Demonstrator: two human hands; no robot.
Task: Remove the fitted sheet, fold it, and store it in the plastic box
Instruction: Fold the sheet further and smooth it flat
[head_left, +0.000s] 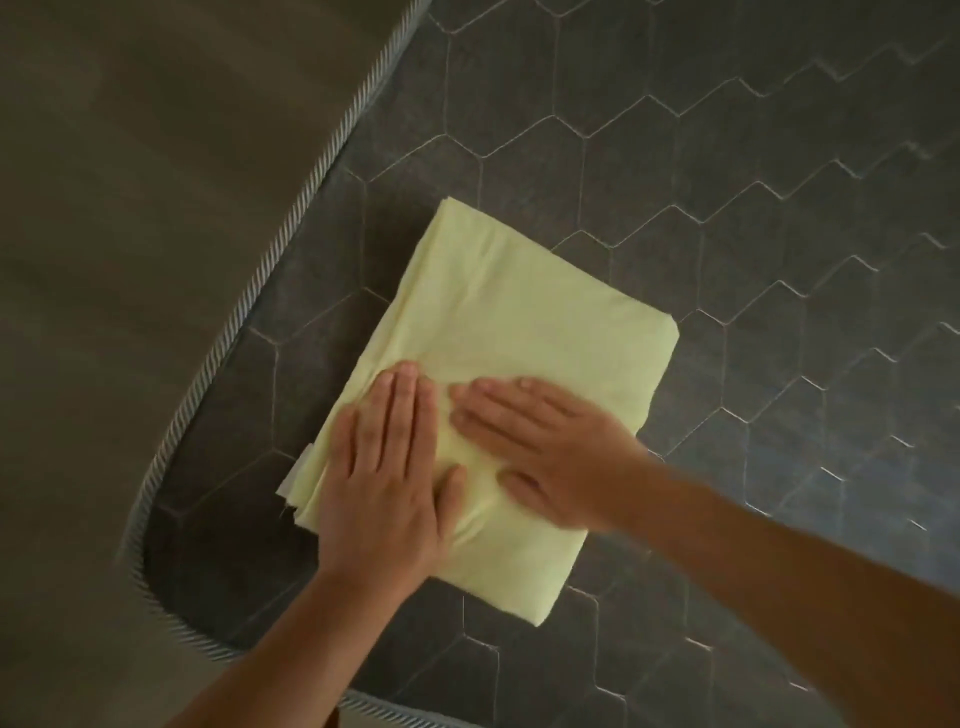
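Note:
The pale yellow fitted sheet (498, 312) lies folded into a thick rectangle on the bare grey mattress (727, 182), near its corner. My left hand (387, 473) presses flat on the near left part of the fold, fingers straight and together. My right hand (540, 457) lies flat beside it, fingers pointing left and touching the cloth. Layered edges of the sheet show at the fold's left side. No plastic box is in view.
The mattress has a hexagon quilt pattern and a striped piped edge (291, 218) curving round its corner. Brown floor (130, 208) lies to the left, beyond the edge.

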